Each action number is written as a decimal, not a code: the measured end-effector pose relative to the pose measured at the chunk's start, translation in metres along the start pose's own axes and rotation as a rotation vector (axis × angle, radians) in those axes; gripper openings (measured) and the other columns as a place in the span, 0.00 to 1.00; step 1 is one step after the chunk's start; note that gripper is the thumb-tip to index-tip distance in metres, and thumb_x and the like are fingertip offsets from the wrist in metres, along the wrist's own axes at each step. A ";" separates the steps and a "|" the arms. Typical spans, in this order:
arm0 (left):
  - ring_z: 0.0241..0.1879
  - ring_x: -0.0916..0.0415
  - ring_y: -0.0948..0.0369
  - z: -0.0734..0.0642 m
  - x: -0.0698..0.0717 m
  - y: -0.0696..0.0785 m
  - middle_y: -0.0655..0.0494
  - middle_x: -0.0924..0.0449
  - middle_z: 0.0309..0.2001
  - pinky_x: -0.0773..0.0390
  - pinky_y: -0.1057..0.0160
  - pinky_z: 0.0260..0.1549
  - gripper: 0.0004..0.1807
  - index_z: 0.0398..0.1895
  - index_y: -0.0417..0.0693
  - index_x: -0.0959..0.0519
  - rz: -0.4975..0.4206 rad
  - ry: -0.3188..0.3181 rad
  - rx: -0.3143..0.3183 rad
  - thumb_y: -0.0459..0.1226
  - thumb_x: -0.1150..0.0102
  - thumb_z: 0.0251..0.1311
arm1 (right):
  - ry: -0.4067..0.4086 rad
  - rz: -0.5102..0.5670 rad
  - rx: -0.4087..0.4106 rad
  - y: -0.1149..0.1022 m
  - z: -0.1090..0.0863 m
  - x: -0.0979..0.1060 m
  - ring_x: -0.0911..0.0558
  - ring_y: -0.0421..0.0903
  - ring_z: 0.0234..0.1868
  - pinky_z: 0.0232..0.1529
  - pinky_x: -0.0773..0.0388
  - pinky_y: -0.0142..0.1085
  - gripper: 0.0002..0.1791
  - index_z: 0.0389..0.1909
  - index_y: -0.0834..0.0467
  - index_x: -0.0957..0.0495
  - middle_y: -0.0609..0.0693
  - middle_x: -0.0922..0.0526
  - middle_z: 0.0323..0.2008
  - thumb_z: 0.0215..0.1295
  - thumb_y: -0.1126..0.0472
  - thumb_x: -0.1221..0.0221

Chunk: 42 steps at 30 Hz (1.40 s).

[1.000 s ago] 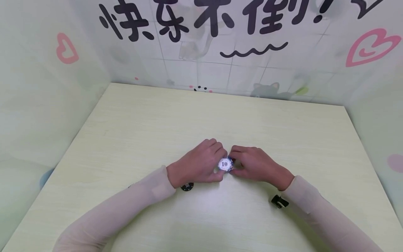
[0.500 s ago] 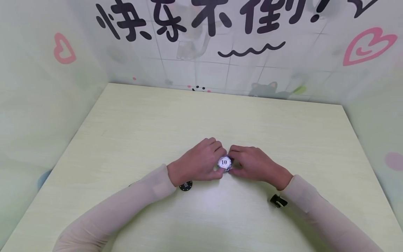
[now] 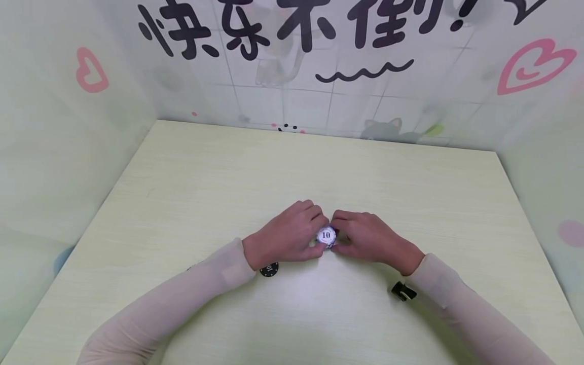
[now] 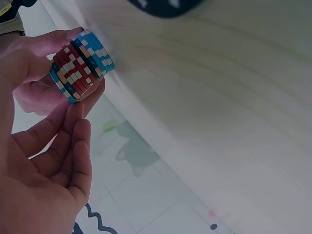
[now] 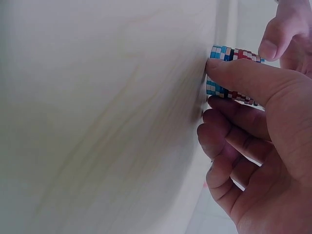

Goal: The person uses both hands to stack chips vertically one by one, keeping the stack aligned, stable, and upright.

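A stack of poker chips [image 3: 326,235] stands on the table, its white top face reading 10. In the left wrist view the stack [image 4: 78,68] shows light blue, dark blue and red edges with white blocks. My left hand [image 3: 292,233] pinches the stack near its top between thumb and fingers. From the other side my right hand [image 3: 371,237] grips it lower down. The right wrist view has the thumb [image 5: 239,75] across the light blue chips at the table end, with the fingers beneath. A black chip [image 3: 269,269] marked 10 lies by my left wrist.
The pale wooden table [image 3: 219,177] meets printed white walls [image 3: 292,101] at the back and both sides. A small black piece [image 3: 403,291] shows beside my right cuff.
The top chip sits more squarely over the chips below it than a second ago. Both hands have kept their hold, and the head view has shifted slightly.
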<state>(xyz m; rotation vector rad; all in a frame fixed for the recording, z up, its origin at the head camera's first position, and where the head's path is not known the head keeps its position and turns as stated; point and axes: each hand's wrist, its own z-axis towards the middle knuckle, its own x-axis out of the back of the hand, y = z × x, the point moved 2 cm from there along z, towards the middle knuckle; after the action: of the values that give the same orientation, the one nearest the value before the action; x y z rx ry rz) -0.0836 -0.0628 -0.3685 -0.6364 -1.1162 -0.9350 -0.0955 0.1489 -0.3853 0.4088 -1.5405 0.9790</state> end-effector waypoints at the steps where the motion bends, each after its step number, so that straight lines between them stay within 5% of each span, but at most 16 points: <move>1: 0.40 0.22 0.55 0.000 0.000 0.000 0.52 0.14 0.41 0.22 0.60 0.43 0.16 0.44 0.42 0.14 -0.001 -0.001 0.000 0.45 0.26 0.63 | -0.001 -0.001 -0.001 0.000 0.000 0.000 0.25 0.38 0.32 0.32 0.24 0.32 0.16 0.45 0.58 0.14 0.45 0.16 0.43 0.62 0.57 0.21; 18: 0.43 0.20 0.54 -0.010 0.001 0.001 0.53 0.14 0.43 0.21 0.59 0.44 0.20 0.47 0.42 0.14 0.020 -0.014 0.026 0.49 0.25 0.65 | -0.008 0.028 -0.005 0.000 0.000 0.000 0.25 0.37 0.32 0.33 0.24 0.32 0.16 0.46 0.57 0.13 0.44 0.16 0.44 0.62 0.58 0.20; 28: 0.48 0.21 0.52 -0.031 0.012 -0.004 0.52 0.17 0.50 0.22 0.54 0.50 0.30 0.56 0.41 0.15 -0.004 -0.121 0.136 0.55 0.23 0.63 | -0.015 0.013 -0.014 0.002 -0.001 0.000 0.22 0.36 0.34 0.37 0.20 0.34 0.16 0.47 0.56 0.12 0.42 0.16 0.44 0.62 0.58 0.21; 42: 0.41 0.25 0.56 -0.072 0.028 0.000 0.54 0.21 0.47 0.24 0.55 0.46 0.33 0.55 0.44 0.16 -0.079 -0.239 0.209 0.56 0.18 0.56 | -0.025 0.021 -0.011 0.001 0.001 0.003 0.23 0.36 0.34 0.37 0.20 0.35 0.16 0.48 0.56 0.12 0.42 0.16 0.45 0.62 0.58 0.21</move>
<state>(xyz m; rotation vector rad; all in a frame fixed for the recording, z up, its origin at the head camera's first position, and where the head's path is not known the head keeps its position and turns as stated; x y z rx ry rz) -0.0467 -0.1303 -0.3662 -0.5441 -1.4406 -0.8098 -0.0976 0.1493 -0.3829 0.4000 -1.5750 0.9846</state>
